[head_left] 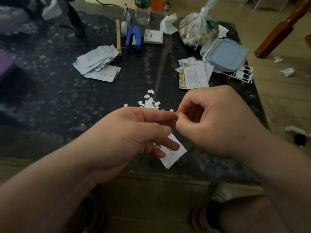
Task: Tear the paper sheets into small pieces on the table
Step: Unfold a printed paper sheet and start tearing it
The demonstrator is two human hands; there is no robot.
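While the dark table (pixel 50 98) spreads under everything, the left hand (pixel 134 132) and right hand (pixel 218 120) meet above its near edge. Thumb and forefinger of each are pinched together on the top end of a folded sheet (pixel 175 154). The left hand's lower fingers curl across its face. Its long axis runs roughly from far to near, with the free end pointing toward the person and tilted slightly right; fingers hide the upper part. Farther back lie a fanned stack of white sheets (pixel 97 63) at left and a printed stack (pixel 195 74) at right, beside a blue-lidded box (pixel 225 54). Just beyond the fingertips, small torn pieces (pixel 149 102) are scattered on the tabletop.
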